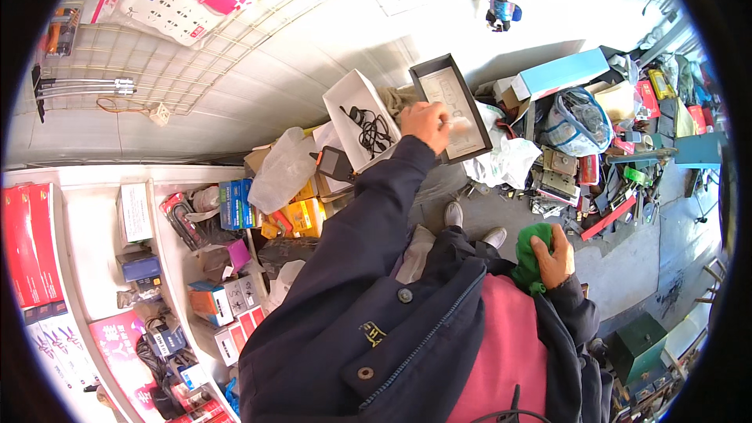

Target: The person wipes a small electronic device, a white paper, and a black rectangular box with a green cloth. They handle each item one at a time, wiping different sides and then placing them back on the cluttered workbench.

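My left hand (425, 125) is stretched out over a shallow dark-rimmed box (471, 86) that leans by the wall and has a pale printed sheet in it. The fingers are curled, and a blurred whitish patch shows at their tips; what it is, I cannot make out. Just left of that hand, a white open box (352, 116) holds a coiled black cable (372, 131). A green cloth (529, 255) is bunched in my right hand (555, 259), low beside my body, its fingers closed round it.
On the left, white shelves (86, 235) carry boxed goods. A black handheld device with a screen (335, 163) and a clear plastic bag (282, 172) lie below the white box. To the right are a light-blue box (560, 74), a clear-sided bag (580, 121) and piled tools.
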### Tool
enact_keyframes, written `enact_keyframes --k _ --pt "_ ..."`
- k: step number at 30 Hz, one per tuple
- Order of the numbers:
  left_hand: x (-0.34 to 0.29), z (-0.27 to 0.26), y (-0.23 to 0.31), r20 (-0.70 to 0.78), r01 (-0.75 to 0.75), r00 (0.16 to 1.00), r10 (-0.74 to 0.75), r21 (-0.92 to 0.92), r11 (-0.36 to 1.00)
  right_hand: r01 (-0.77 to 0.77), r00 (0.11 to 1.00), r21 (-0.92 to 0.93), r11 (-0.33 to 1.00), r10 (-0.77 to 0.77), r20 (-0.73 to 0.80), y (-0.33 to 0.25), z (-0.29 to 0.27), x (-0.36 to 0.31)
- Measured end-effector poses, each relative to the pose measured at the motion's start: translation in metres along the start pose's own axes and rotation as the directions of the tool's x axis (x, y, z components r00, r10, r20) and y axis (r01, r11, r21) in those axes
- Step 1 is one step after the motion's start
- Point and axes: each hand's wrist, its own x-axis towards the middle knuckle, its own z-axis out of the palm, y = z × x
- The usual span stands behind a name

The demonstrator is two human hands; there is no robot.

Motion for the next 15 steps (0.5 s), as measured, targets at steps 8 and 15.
enact_keyframes --k 8,15 --pt "-0.039 -0.061 0.047 0.309 0.385 0.910 -0.275 -0.877 0.286 0.046 0.999 0.012 0.999 -0.046 0.007 -0.016 -0.006 0.001" --pt "-0.082 -0.073 0.117 0.337 0.370 0.925 -0.176 -0.904 0.215 0.307 0.949 0.079 0.948 -0.312 0.057 -0.021 -0.019 -0.002"
